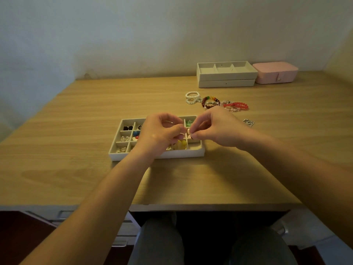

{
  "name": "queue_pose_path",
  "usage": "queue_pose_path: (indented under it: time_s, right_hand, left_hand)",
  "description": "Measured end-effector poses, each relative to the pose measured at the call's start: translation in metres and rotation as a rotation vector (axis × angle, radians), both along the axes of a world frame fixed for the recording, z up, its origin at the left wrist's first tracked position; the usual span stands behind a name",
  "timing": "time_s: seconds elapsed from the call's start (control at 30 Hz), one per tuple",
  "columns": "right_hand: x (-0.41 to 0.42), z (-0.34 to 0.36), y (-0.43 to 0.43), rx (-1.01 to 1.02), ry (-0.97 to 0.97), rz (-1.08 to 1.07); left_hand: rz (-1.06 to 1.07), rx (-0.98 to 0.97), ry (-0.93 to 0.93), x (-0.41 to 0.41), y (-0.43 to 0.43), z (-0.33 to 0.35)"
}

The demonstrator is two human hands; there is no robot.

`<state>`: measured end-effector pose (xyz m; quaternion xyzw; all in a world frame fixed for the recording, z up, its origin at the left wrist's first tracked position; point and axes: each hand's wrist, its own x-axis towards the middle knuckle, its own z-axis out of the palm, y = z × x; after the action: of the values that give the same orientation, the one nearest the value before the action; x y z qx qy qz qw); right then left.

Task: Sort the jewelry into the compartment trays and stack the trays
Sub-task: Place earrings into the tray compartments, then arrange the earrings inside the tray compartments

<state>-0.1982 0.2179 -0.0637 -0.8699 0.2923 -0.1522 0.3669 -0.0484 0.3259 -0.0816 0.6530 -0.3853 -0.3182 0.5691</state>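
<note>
Both hands meet above the compartment tray [156,153] on the table [76,115]. The left hand [159,133] and right hand [215,128] each pinch with fingertips a small pale piece of jewelry [189,133] held between them, over the tray's right-hand compartments; what kind of piece it is cannot be told. Under the left hand the tray holds sorted items: dark pieces [128,128], a blue bead [136,133], silver triangular earrings [124,138] and yellow beads [181,144]. A green item [189,122] sits in the compartment just beyond the fingertips. Beyond the right hand lie a pearl bracelet [192,97], a multicoloured bead bracelet [211,102] and a red bead bracelet [236,106], close together. A silver chain [248,122] lies just right of the right hand. Farther back stand two stacked trays [226,74], beside a pink jewelry box [276,72].
</note>
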Motion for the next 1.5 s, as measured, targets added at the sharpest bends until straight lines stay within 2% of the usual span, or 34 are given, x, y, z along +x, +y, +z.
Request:
queue_pose_path:
  time_s: [0.1,0.3,0.7,0.9,1.03,1.23,1.37,1.5]
  right_hand:
    - [0.002,-0.002,0.004,-0.080,0.108,0.017]
    - [0.009,-0.006,0.012,-0.258,0.179,-0.053]
    - [0.019,-0.008,0.015,-0.358,0.265,-0.063]
    - [0.017,0.004,0.006,-0.341,0.208,-0.100]
    - [0.019,0.006,-0.010,-0.281,0.061,-0.185]
    - [0.028,-0.008,-0.057,-0.139,-0.051,-0.348]
    - [0.038,-0.012,-0.079,-0.093,0.002,-0.300]
    - [0.051,-0.012,-0.091,-0.121,0.125,-0.182]
  left_hand:
    - [0.016,0.006,-0.056,0.006,0.002,-0.002]
    - [0.045,0.012,-0.171,0.008,0.002,-0.005]
    - [0.056,-0.014,-0.201,0.010,0.003,-0.005]
    - [0.064,-0.018,-0.295,0.017,-0.001,-0.005]
    - [0.093,0.050,-0.543,0.020,-0.011,-0.003]
    - [-0.004,0.290,-0.830,0.029,-0.044,0.001]
    - [0.028,0.322,-0.923,0.035,-0.059,0.006]
    - [-0.040,0.365,-0.873,0.041,-0.069,0.006]
